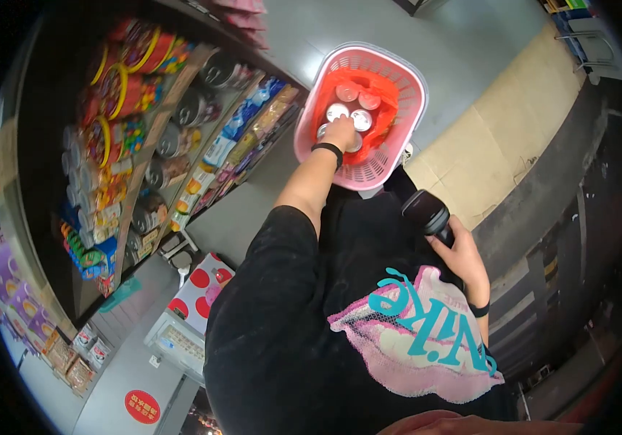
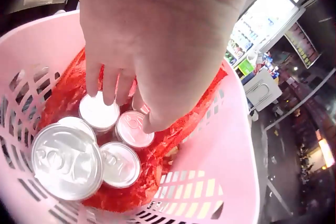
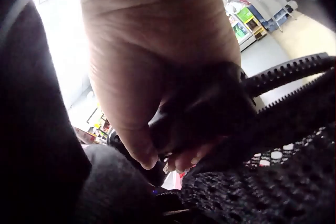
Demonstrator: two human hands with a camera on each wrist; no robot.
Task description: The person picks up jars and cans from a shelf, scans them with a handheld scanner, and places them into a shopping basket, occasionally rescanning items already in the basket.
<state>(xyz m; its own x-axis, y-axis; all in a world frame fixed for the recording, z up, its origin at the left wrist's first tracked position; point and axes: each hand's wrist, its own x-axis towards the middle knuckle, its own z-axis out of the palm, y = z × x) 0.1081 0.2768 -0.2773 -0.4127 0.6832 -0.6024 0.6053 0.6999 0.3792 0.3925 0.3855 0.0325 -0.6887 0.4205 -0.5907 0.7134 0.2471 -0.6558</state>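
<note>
My left hand (image 1: 340,133) is inside a pink basket (image 1: 414,130), over several round cans. In the left wrist view, the fingers of this hand (image 2: 157,40) point down at a white-lidded can (image 2: 98,111), with the thumb beside a pinkish can (image 2: 135,129); contact is hard to tell. A larger silver can lid (image 2: 67,161) shows at the left. Red plastic (image 2: 126,198) surrounds the cans. My right hand (image 1: 465,255) grips the handle of a black handheld scanner (image 1: 427,210) near my lap. The right wrist view shows this hand (image 3: 157,50) curled round a dark handle, partly in shadow.
Shelves with jars and snack packs (image 1: 115,94) stand on the left. A white cabinet (image 1: 177,341) with a red-dotted box (image 1: 201,290) is at lower left. Tan boards (image 1: 485,138) lie on the floor right of the basket, and a folding chair (image 1: 601,54) stands beyond.
</note>
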